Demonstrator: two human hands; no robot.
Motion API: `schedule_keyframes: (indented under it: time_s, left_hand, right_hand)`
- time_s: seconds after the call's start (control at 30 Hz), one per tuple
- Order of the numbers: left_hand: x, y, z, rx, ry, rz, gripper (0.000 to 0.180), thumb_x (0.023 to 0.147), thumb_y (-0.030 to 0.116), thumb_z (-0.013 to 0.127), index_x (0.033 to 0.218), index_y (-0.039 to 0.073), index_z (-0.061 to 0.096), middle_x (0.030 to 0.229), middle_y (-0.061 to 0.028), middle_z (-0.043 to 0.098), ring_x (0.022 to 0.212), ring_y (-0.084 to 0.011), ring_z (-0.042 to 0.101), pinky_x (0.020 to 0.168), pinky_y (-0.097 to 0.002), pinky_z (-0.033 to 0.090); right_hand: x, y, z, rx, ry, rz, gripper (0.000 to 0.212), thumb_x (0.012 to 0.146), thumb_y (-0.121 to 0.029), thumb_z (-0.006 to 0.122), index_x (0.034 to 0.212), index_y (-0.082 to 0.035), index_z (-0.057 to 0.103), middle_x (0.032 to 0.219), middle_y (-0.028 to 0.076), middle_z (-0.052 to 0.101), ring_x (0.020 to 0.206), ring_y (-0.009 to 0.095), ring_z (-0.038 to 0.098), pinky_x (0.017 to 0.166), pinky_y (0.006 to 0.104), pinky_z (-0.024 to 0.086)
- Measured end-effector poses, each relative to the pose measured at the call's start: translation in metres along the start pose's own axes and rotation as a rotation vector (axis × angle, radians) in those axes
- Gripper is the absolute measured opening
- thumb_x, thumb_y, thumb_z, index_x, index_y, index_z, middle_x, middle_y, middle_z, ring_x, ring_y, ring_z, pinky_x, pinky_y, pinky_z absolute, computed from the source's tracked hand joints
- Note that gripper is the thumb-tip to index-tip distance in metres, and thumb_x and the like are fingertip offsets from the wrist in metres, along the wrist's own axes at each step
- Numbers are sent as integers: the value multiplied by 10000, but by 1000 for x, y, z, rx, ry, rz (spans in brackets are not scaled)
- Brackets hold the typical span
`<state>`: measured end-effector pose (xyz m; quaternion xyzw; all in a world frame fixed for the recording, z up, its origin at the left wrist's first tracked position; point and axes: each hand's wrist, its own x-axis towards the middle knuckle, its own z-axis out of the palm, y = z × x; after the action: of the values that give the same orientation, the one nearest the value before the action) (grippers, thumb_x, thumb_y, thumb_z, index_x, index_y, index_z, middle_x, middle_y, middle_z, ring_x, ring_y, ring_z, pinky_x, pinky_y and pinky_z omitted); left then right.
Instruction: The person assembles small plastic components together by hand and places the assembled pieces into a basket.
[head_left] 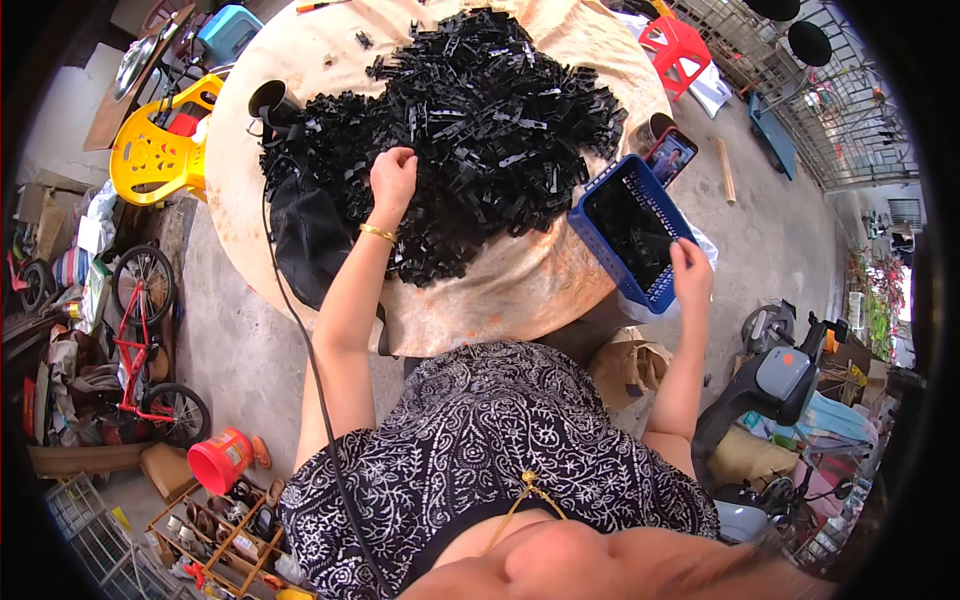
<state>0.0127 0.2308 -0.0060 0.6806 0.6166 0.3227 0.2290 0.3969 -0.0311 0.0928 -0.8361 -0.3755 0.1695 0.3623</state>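
Note:
A large heap of small black plastic clip-like pieces (490,110) covers much of the round, cloth-covered table (540,275). Over the near left part of the heap is my left hand (393,182), its fingers pinched together. Whatever they hold, if anything, is too small to make out. At the table's right edge a blue plastic basket (590,232) sits tilted, with more black pieces inside it. My right hand (692,272) is closed at the basket's right rim, its fingertips over the opening. I cannot make out what is between those fingertips.
A phone (671,156) stands behind the basket. A black bag (303,235) and a dark cup (270,100) lie at the table's left, where a cable (290,300) passes my left arm. Around are a yellow chair (155,150), a red stool (672,55) and a scooter (780,370).

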Motion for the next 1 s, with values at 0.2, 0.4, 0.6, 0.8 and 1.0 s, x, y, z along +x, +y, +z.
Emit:
schedule_keyframes:
  time_s: [0.2,0.4,0.6,0.8,1.0]
  left_hand:
    - [-35,28,3,55,-92,322,382,700,234,728,1013,48,613,925,-138,558,879,-298,520,805,-367,441]
    - [-66,62,4,219,-106,362,471,689,224,723,1119,100,577,1059,-140,515,965,-314,488,822,-396,432]
    - [-126,50,-16,277,-133,370,509,662,210,730,1117,83,539,1079,-118,489,992,-298,459,812,-405,401]
    - [-175,34,-19,309,-296,398,483,709,122,683,1159,57,519,1174,-165,442,1023,-323,444,830,-401,413]
    - [-167,30,-14,184,-262,366,342,712,91,665,1033,44,556,999,-130,514,926,-308,475,793,-384,423]
  right_hand:
    - [0,-79,102,5,-80,-641,203,773,-87,632,965,-22,635,972,126,634,933,271,598,838,337,471]
    - [45,-154,239,-120,-173,-1058,324,773,-49,520,1087,-85,591,1079,77,599,974,268,553,829,349,470]
    - [69,-176,298,-550,-305,-990,206,776,-124,510,952,-119,616,979,66,559,974,245,518,741,365,480]
    - [77,-170,287,-584,-281,-1102,60,712,-116,584,761,-81,581,886,94,548,833,245,573,677,351,497]
    - [72,-161,251,-33,-181,-895,195,672,-161,709,738,-62,555,800,68,576,783,270,590,661,361,493]
